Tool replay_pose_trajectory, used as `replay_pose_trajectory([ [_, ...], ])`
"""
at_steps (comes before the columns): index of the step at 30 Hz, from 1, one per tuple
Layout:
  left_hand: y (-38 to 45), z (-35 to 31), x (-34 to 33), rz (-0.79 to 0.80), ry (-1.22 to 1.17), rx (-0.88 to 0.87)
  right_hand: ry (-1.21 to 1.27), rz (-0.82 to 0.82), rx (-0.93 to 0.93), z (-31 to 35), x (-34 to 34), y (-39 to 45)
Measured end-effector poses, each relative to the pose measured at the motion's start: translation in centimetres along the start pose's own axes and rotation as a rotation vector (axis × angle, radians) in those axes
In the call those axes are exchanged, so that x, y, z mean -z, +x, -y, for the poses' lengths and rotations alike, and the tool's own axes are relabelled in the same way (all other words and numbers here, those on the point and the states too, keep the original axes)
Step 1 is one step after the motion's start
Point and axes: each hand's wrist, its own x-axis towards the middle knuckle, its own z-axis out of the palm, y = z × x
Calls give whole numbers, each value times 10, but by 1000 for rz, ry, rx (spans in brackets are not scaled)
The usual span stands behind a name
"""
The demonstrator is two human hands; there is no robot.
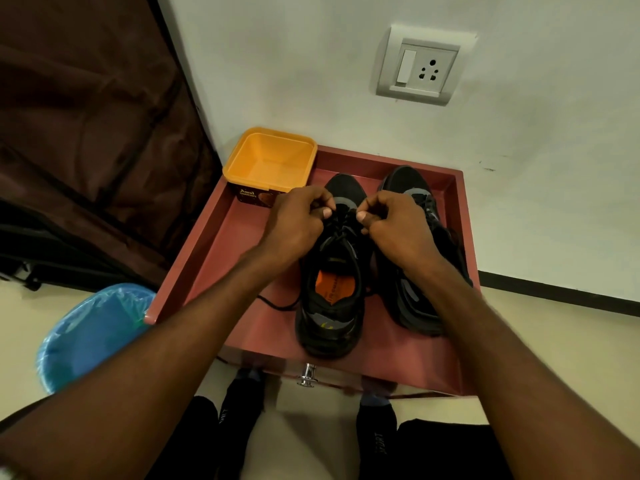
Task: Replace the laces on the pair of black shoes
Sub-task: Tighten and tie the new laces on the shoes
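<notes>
Against a white wall fitted with a socket (418, 65), a red tray (239, 258) is set on a low stand; a yellow tub (270, 164) stands in its far left corner and a blue bin (93, 332) sits on the floor to the left.

Two black shoes are placed side by side in the tray, toes toward the wall. The left shoe (334, 271) is being worked on; the right shoe (415, 244) lies just beside it.

The left hand (299, 223) and right hand (394, 225) are both curled over the forward eyelets of the left shoe, and the lace (341, 226) is pinched between thumb and fingers on each side. A loose lace end (277, 304) trails onto the tray left of the shoe.

Handling notes:
- The lace is judged thin, soft and limp; it is best gripped close to the tip, where it is stiffest, for feeding through eyelets.
- The shoe is judged light, with a flexible upper. It is likely to slide on the smooth tray when the lace is pulled, so the upper is best steadied beside the eyelets.
</notes>
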Motion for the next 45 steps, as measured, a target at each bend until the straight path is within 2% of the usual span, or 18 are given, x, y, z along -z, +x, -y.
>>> replay_pose_trajectory([
  [3,2,2,7,17,-104,62,-63,23,39,0,8,-2],
  [8,5,13,30,205,-131,31,-135,66,117,-1,8,-7],
  [15,-3,14,21,102,-168,-16,-208,-26,194,1,-2,-7],
  [22,-1,9,16,62,-10,-169,-211,-16,231,-3,-3,-7],
  [28,-1,8,17,89,74,-222,-188,-35,248,-2,-3,-9],
  [33,-4,3,23,160,61,-208,-245,-32,270,-1,-3,-11],
  [37,-2,11,29,135,-101,-114,-268,-9,259,-2,-3,-9],
  [45,-4,6,20,118,-98,-42,51,55,73,-2,0,-11],
])
